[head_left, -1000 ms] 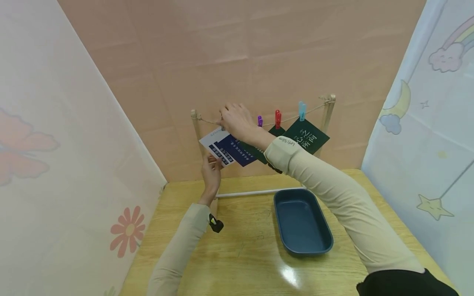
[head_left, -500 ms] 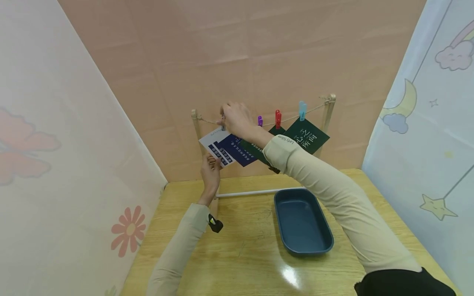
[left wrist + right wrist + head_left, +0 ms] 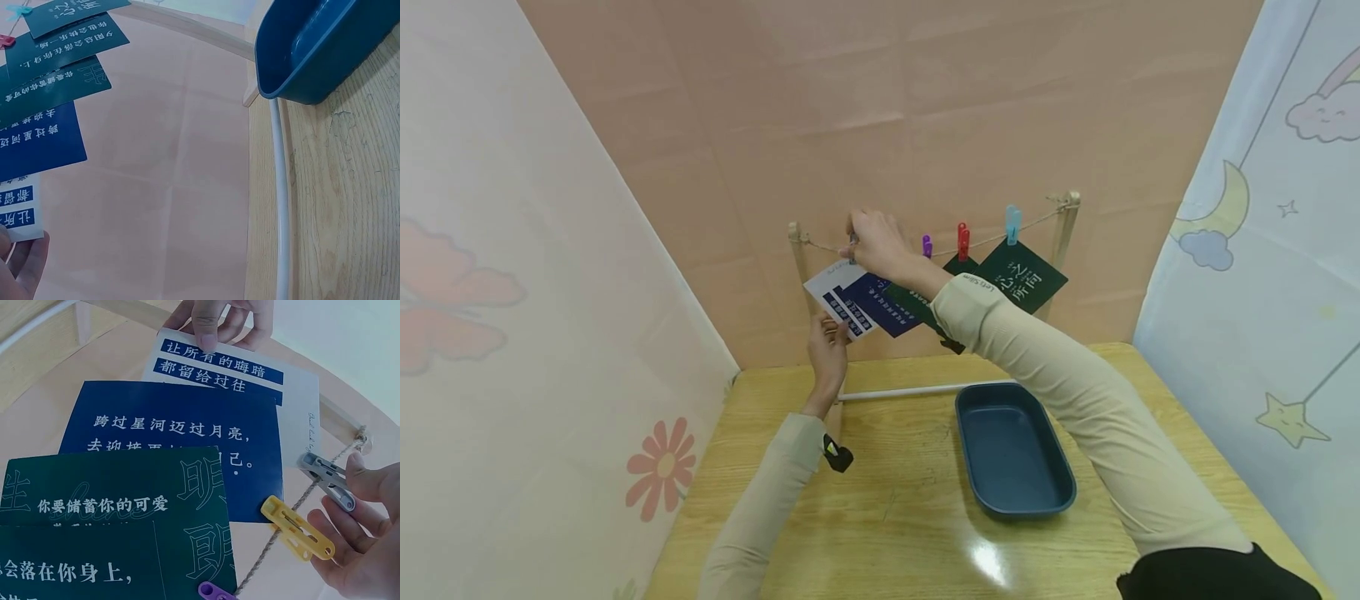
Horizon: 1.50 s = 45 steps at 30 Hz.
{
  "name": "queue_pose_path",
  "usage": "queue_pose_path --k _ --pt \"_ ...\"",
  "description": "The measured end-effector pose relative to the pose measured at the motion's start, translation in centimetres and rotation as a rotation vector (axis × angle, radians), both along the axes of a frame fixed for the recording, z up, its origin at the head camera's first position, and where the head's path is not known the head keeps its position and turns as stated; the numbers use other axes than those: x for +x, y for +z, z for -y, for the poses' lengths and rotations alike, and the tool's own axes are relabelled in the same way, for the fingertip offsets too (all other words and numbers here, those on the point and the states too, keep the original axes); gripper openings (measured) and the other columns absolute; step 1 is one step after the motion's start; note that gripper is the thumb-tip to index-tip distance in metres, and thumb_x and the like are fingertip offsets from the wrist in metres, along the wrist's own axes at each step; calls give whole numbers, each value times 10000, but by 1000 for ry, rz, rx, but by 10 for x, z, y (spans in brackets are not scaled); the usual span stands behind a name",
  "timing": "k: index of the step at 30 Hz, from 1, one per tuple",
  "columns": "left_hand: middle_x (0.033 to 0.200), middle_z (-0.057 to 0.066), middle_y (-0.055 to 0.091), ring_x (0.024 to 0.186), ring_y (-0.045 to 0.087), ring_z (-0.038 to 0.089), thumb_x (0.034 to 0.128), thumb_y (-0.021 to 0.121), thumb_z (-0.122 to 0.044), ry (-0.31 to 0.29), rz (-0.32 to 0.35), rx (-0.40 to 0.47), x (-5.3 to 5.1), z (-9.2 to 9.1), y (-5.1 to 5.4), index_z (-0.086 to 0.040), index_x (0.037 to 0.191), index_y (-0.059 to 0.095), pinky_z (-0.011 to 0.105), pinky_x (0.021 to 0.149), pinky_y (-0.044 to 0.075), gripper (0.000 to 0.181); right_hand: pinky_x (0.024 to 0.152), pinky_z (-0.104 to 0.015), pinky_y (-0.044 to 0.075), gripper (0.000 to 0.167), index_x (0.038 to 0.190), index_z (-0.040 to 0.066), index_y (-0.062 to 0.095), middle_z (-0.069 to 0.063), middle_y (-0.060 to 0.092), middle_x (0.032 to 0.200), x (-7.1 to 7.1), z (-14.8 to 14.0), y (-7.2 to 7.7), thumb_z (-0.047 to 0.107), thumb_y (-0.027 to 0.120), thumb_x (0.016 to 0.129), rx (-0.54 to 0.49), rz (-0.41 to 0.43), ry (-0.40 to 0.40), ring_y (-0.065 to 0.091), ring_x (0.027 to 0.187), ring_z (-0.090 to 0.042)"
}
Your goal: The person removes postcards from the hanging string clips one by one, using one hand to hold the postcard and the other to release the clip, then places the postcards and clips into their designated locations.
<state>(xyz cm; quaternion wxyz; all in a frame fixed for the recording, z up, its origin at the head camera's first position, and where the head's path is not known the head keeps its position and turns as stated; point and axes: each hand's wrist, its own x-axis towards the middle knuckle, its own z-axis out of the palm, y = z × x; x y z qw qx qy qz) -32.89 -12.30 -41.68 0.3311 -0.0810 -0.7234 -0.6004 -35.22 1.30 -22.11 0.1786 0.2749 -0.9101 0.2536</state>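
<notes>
A white card with dark blue text bands [image 3: 300,394] hangs at the left end of a twine line [image 3: 257,570]. My left hand [image 3: 828,357] pinches its lower edge between thumb and fingers. At the card's upper corner, my right hand [image 3: 880,243] pinches a grey clothespin [image 3: 328,481] that sits on the twine. Beside it a yellow clothespin [image 3: 297,528] holds a dark blue card [image 3: 181,412]. Green cards [image 3: 1022,275] overlap farther right, under purple [image 3: 927,246], red [image 3: 963,242] and light blue [image 3: 1012,225] clothespins. In the head view my right hand hides the yellow clothespin.
Two wooden posts [image 3: 797,258] carry the twine, and a white rod [image 3: 910,392] runs low between them. A dark blue tray [image 3: 1017,507] stands on the wooden table [image 3: 895,517] under my right forearm. Patterned sheets [image 3: 1210,350] flank both sides; a plain pinkish sheet [image 3: 737,125] hangs behind.
My right hand's fingers have shifted slightly at the grey clothespin. The left hand and the cards stay nearly still. The patterned sheet on the right has drifted a little to the right.
</notes>
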Motion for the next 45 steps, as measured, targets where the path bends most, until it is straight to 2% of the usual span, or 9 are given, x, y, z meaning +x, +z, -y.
queue_pose_path --k 7,13,21,24,30,35,39,45 --pt "959 240 623 839 645 388 966 593 36 12 -19 -21 -2 1 0 79 1114 525 383 708 602 168 681 -320 491 332 1077 -11 616 -89 623 940 0 -1 -1 233 758 902 -18 -23 11 579 798 -218" --pt "964 242 622 850 652 383 969 597 8 17 -28 -26 -4 1 0 77 1121 530 392 720 600 180 636 -305 473 268 976 41 604 -66 627 889 -1 -2 -2 234 770 891 -27 -63 -10 571 748 -208" --pt "972 357 586 849 623 509 953 565 105 -32 -29 21 -3 0 1 161 1114 494 590 734 568 185 567 -275 439 205 932 33 616 -81 666 858 -1 -2 -5 178 756 897 -31 -115 2 579 687 -192" --pt "978 387 574 862 612 537 953 540 136 -42 -27 18 -3 0 2 190 1109 475 620 747 551 177 556 -264 426 152 910 32 615 -90 692 874 -1 -2 -6 115 741 893 -42 -132 10 589 680 -187" --pt "972 339 611 843 632 499 958 568 87 -32 -41 19 -3 2 1 152 1105 503 588 731 567 174 546 -258 415 119 834 47 600 -87 714 877 -1 -1 -7 53 711 876 -48 -168 17 599 677 -175" --pt "957 275 634 833 649 430 966 589 32 -26 -38 26 -2 2 1 100 1085 525 499 727 595 152 547 -257 400 170 780 52 582 -87 700 829 -1 0 -8 58 714 887 -62 -190 26 589 666 -177" --pt "953 246 635 826 650 397 965 590 36 -19 -37 18 -3 2 1 81 1084 533 439 711 605 139 552 -252 406 178 762 42 576 -99 706 842 -2 0 -9 17 701 885 -66 -200 28 640 709 -191" --pt "962 303 615 834 640 461 959 578 77 -13 -46 15 -3 0 2 123 1089 520 532 716 587 150 539 -242 397 154 771 37 587 -115 713 866 -3 0 -9 -23 675 882 -59 -214 34 684 769 -224"
